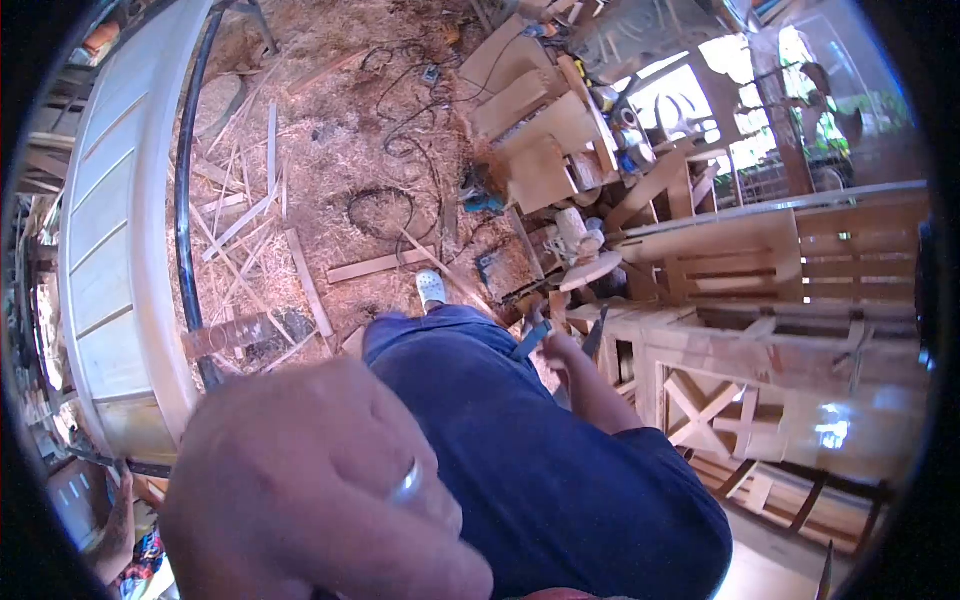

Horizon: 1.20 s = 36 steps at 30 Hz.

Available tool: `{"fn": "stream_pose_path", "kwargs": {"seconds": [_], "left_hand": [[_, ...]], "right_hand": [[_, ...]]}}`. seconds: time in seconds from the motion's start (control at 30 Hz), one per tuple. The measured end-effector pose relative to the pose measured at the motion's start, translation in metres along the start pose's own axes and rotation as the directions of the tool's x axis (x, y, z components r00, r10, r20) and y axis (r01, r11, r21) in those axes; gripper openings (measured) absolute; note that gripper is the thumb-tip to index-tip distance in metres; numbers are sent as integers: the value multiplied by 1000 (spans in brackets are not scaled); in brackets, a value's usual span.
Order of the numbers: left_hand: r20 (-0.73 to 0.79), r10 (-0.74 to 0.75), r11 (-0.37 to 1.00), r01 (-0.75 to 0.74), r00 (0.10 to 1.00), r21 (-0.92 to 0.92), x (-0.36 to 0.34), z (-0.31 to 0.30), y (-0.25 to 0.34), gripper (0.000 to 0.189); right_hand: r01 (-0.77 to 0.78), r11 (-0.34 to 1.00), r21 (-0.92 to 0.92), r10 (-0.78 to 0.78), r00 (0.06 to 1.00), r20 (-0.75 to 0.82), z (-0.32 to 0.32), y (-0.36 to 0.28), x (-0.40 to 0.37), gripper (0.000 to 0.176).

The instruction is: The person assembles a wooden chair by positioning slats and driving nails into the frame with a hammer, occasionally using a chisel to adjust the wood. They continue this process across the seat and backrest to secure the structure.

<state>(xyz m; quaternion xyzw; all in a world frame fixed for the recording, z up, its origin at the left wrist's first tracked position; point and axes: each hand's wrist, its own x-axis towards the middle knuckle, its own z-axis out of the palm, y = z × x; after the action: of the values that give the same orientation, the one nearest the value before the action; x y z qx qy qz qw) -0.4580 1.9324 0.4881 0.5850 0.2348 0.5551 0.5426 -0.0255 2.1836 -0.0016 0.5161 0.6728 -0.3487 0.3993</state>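
Observation:
My left hand (320, 490) fills the lower left, close to the camera, with a silver ring on one finger. Its fingers are curled in, and whatever they may hold is hidden beneath. Past my dark blue shirt, my right hand (545, 345) hangs low at my side, small in view. A blue-grey strip (531, 341) crosses beside it; I cannot tell whether the hand holds this or wears it. Near that forearm a dark pointed piece (597, 332) sticks up by the wooden cabinet frame (700, 345). One white clog (430, 287) shows on my foot.
A long pale panelled piece (105, 240) lies along the left beside a dark pipe (187, 180). Wood strips (305, 275), boards (545, 130) and looped black cable (380, 212) litter the sawdust floor. A round-topped wooden stand (590, 270) is ahead. Another person's arm (118, 525) shows at lower left.

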Motion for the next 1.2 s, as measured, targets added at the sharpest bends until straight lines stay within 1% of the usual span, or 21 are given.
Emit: {"fn": "stream_pose_path", "kwargs": {"seconds": [0.07, 0.1, 0.17, 0.2, 0.23, 0.27, 0.33, 0.4, 0.43, 0.47, 0.5, 0.6, 0.63, 0.73, 0.77, 0.87, 1.03, 1.07, 1.13, 1.17, 1.2], "left_hand": [[-27, 202, 976, -198, 979, 93, 27, -41, -13, 50], [15, 451, 874, -444, 893, 197, 63, -70, -38, 77], [-115, 471, 820, -386, 875, 424, 83, -121, -72, 89], [-344, 262, 872, -69, 902, 484, 70, -145, -82, 71], [-565, 58, 850, 256, 823, 460, 51, -171, -94, 54], [-752, -119, 753, 552, 649, 358, 31, -201, -113, 38], [-873, -235, 661, 728, 428, 180, -22, -273, -187, 44], [-938, -199, 580, 806, 284, 121, -91, -334, -267, 41], [-921, -300, 449, 888, 249, 94, -125, -366, -292, 41], [-885, -389, 479, 877, 255, 42, -156, -401, -321, 43], [-859, -458, 394, 918, 230, 36, -168, -432, -329, 47], [-786, -526, 255, 942, 326, 220, -176, -538, -328, 50], [-758, -594, 213, 961, 271, 176, -143, -570, -296, 50], [-765, -557, 131, 944, 322, 302, -73, -688, -248, 49], [-778, -473, 178, 910, 413, 375, -63, -730, -247, 47], [-829, -323, 301, 880, 456, 367, 14, -813, -210, 44], [-840, -339, 462, 852, 425, 245, 77, -914, -247, 38], [-833, -362, 467, 855, 417, 225, 81, -923, -261, 37], [-797, -548, 414, 910, 254, 5, 74, -941, -292, 29], [-756, -578, 336, 934, 307, 122, 36, -966, -337, 28], [-708, -616, 252, 938, 345, 238, -1, -986, -369, 27]], "right_hand": [[77, 996, 53, -70, 990, -126, -72, -53, 3, 26], [114, 989, 97, -96, 980, -175, -102, -79, 2, 25], [186, 952, 244, -128, 964, -234, -153, -128, 6, 24], [219, 915, 340, -134, 957, -257, -172, -146, 14, 25], [275, 925, 264, -184, 929, -321, -188, -161, 29, 29], [317, 930, 187, -230, 897, -376, -201, -176, 47, 33], [327, 940, 94, -266, 879, -396, -218, -199, 80, 41], [295, 953, 66, -254, 900, -354, -233, -229, 108, 51], [214, 976, 34, -196, 939, -282, -239, -246, 114, 60], [169, 985, -17, -166, 935, -314, -229, -251, 136, 58], [144, 989, -33, -148, 959, -243, -227, -263, 142, 55], [-132, 985, 107, 145, 981, -126, -199, -307, 156, 44], [-176, 975, 136, 188, 979, -79, -192, -318, 162, 42], [-159, 922, 353, 141, 987, 76, -176, -345, 157, 37], [-190, 905, 382, 160, 981, 109, -178, -358, 152, 37], [-216, 877, 429, 190, 976, 103, -210, -407, 156, 40], [-140, 858, 494, 156, 988, 10, -286, -477, 206, 47], [-110, 861, 496, 139, 990, -21, -304, -490, 222, 49], [-62, 868, 493, 119, 989, -85, -357, -532, 237, 53], [-131, 832, 540, 224, 968, -110, -418, -584, 205, 53], [-82, 834, 546, 160, 982, -97, -423, -578, 244, 44]]}}
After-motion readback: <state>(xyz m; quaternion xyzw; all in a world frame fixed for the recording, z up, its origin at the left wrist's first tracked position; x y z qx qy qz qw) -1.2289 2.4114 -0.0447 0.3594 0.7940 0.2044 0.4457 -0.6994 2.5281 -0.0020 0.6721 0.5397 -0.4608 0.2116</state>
